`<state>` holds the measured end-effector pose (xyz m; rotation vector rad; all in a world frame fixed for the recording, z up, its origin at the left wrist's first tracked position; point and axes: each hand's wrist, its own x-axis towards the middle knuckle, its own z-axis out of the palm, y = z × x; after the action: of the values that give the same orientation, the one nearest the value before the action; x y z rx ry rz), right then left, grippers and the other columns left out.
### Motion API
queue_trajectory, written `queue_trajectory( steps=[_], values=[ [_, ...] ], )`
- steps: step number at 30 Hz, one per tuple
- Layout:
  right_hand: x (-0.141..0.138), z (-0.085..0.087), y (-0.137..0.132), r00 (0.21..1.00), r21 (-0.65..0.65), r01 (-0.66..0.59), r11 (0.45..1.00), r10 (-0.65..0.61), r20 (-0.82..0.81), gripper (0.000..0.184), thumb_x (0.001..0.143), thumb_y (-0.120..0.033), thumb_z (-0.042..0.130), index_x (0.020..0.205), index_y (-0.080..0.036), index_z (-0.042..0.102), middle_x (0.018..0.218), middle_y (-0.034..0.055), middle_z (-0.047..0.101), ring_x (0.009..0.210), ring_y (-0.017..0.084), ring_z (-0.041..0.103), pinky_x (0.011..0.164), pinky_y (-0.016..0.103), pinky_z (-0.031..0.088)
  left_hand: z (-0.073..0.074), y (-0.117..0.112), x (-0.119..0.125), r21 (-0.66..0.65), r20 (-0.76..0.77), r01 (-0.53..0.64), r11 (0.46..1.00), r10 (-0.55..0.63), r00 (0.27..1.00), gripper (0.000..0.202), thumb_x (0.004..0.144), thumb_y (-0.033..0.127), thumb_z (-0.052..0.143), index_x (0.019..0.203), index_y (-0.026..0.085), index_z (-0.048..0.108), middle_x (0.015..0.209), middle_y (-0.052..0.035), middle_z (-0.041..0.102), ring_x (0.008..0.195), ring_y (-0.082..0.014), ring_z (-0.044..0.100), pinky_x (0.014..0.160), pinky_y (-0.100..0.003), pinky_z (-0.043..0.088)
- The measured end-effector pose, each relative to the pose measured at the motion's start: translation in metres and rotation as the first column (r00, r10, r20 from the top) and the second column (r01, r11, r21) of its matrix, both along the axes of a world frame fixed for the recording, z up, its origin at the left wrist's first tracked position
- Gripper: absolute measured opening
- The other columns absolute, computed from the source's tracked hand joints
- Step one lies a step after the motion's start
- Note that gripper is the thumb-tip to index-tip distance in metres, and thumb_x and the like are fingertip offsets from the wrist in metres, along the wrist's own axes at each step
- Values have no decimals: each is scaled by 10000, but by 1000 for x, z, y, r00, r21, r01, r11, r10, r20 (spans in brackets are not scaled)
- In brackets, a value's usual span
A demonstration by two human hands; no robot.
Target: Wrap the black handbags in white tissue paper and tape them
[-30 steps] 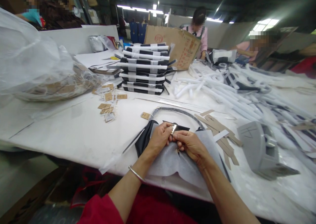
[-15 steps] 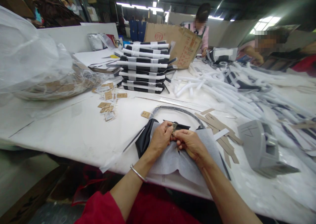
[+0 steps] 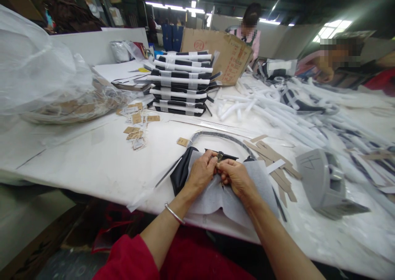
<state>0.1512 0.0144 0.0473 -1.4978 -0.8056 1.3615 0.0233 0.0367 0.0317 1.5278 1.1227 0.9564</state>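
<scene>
A black handbag (image 3: 180, 176) lies at the table's front edge, its wrapped handle (image 3: 224, 136) arched away from me. White tissue paper (image 3: 212, 208) covers its near side. At the flap's middle is a small brass-coloured metal clasp (image 3: 220, 155). My left hand (image 3: 202, 171) is closed with its fingertips pinching at the clasp's left side. Just right of it, my right hand (image 3: 236, 177) is closed in a pinch below the clasp, the fingertips of both hands nearly touching. What the right fingers pinch is too small to make out. A brown tag (image 3: 183, 141) lies beside the handle.
Behind the bag stands a stack of wrapped black bags (image 3: 180, 84) before a cardboard box (image 3: 216, 53). Loose tags (image 3: 135, 132) lie left; cardboard strips (image 3: 277, 169) and a grey tape dispenser (image 3: 322, 183) right. White foam tubes (image 3: 274, 107) spread beyond. Two co-workers are across the table.
My hands stay at the clasp, with only slight finger movement. The clasp looks turned a little and darker. The co-worker's hand near the box is now hidden; the view has shifted slightly.
</scene>
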Motion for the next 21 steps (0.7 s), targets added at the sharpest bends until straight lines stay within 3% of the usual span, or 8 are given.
queue_trajectory(
  steps=[5,11,21],
  values=[
    [-2,-2,-2,998,51,28,998,-31,53,216,614,-321,710,525,-194,561,374,-52,481,315,56,337,327,193,240,0,0,0,-15,45,13,1000,-12,999,208,938,333,440,985,216,606,570,56,541,437,-101,496,472,-208,371],
    [10,-3,-5,985,88,-145,986,152,-87,313,611,-423,822,702,-156,687,558,2,639,423,75,483,400,193,376,-4,5,-1,-154,227,86,984,-50,973,275,921,426,466,972,181,580,576,53,558,385,-68,451,396,-172,331],
    [8,-2,-4,991,41,-80,996,84,-104,258,567,-357,814,669,-154,693,571,28,665,423,84,504,387,197,402,-4,3,-1,-120,184,63,991,-40,982,259,921,412,469,986,191,589,580,53,561,398,-70,479,412,-165,355]
  ],
)
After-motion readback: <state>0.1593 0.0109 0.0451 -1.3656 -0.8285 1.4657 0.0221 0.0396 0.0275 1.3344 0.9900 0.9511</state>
